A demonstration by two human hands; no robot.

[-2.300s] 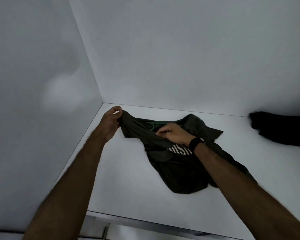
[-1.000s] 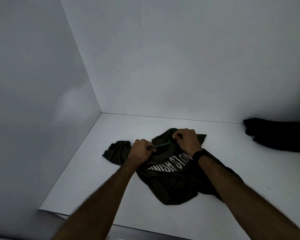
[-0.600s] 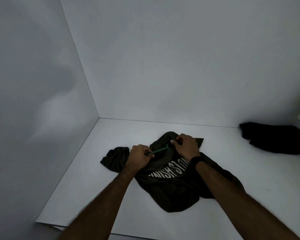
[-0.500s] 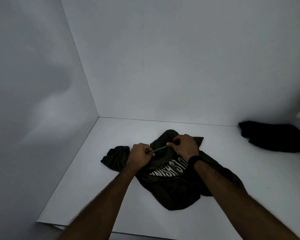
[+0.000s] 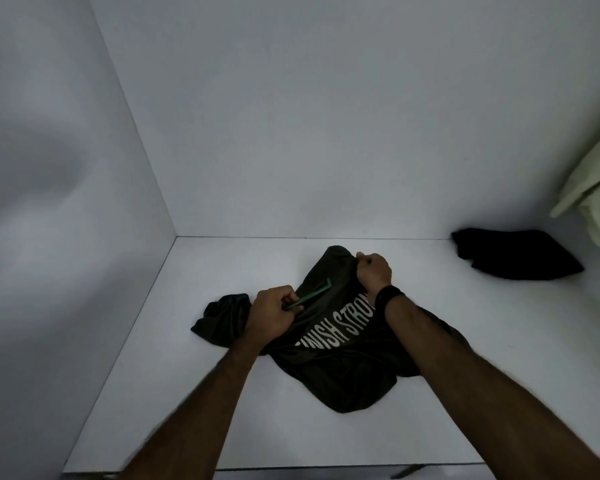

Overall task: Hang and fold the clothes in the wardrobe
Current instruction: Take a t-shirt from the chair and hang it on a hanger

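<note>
White wardrobe walls enclose a white shelf (image 5: pixel 194 403) that carries a crumpled dark olive T-shirt with white lettering (image 5: pixel 340 372) at its middle, a black bundled garment (image 5: pixel 513 254) in the far right corner, and a pale green hanging cloth (image 5: pixel 599 195) cut off at the right edge. Left hand (image 5: pixel 270 315) grips a thin green plastic hanger (image 5: pixel 310 296) whose far end is hidden under the fabric, while right hand (image 5: pixel 374 271) clenches the shirt's far edge, its forearm covering part of the print.
</note>
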